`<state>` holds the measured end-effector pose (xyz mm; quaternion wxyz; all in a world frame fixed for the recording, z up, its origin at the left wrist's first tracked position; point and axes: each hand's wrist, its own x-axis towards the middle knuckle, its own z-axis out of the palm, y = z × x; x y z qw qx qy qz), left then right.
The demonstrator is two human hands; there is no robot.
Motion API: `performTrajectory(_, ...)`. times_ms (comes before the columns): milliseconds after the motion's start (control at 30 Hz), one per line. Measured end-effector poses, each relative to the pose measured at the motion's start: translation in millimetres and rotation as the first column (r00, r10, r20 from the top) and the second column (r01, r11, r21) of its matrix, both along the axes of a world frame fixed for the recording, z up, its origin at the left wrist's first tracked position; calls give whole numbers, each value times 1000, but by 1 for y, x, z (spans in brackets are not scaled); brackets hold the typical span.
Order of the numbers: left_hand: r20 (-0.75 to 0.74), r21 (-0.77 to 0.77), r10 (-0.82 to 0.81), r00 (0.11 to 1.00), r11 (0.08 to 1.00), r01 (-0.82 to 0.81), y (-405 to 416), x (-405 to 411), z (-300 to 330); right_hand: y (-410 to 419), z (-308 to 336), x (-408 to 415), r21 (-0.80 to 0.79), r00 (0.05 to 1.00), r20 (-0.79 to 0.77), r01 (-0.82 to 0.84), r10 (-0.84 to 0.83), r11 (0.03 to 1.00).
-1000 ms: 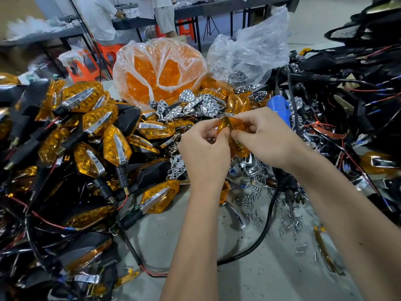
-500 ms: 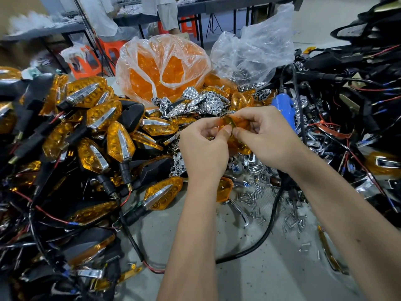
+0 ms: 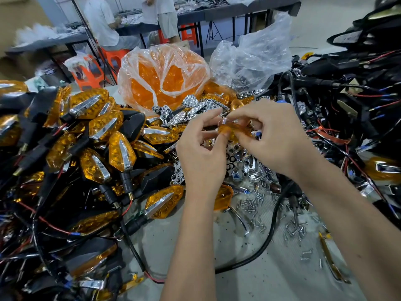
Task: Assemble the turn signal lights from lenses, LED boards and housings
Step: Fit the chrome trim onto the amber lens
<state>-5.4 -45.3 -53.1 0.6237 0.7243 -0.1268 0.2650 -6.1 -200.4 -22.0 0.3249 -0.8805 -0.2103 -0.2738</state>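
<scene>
A grey table [image 3: 249,279] in a busy workshop is carrying the parts, with other workers sitting at tables at twelve o'clock. Finished turn signal lights [image 3: 91,153] are piling up at nine o'clock, likely kept clear of raw stock. Black housings with wires [image 3: 358,101] are heaping at three o'clock. A bag of orange lenses [image 3: 162,77] is sitting at twelve o'clock, within reach. Loose screws [image 3: 260,209] are lying at five o'clock. At centre, the left hand [image 3: 201,155] and right hand [image 3: 275,137] are meeting over the parts, fingers pinching one amber lens [image 3: 233,128] from either end, probably steadying it for fitting an insert.
</scene>
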Motion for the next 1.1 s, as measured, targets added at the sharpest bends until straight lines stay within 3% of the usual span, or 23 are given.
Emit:
performTrajectory(333, 88, 78, 36, 995, 996, -43, 4, 1, -6, 7, 0, 1, -125, 991, 131, 37, -20, 991)
performTrajectory(600, 77, 182, 16, 997, 983, -29, 6, -3, -5, 4, -1, 1, -126, 997, 75, -13, 23, 992)
performTrajectory(800, -3, -53, -127, 992, 991, 126, 7, -2, 2, -1, -1, 2, 121, 995, -82, -44, 54, 992)
performTrajectory(967, -24, -259, -348, 937, 908, 330, 13, 0, 3, -6, 3, 1, 272, 977, -153, -102, 148, 957)
performTrajectory(1100, -42, -342, -415, 909, 861, 377, 14, 2, 2, -6, 5, -2, 301, 970, -180, -106, 166, 948)
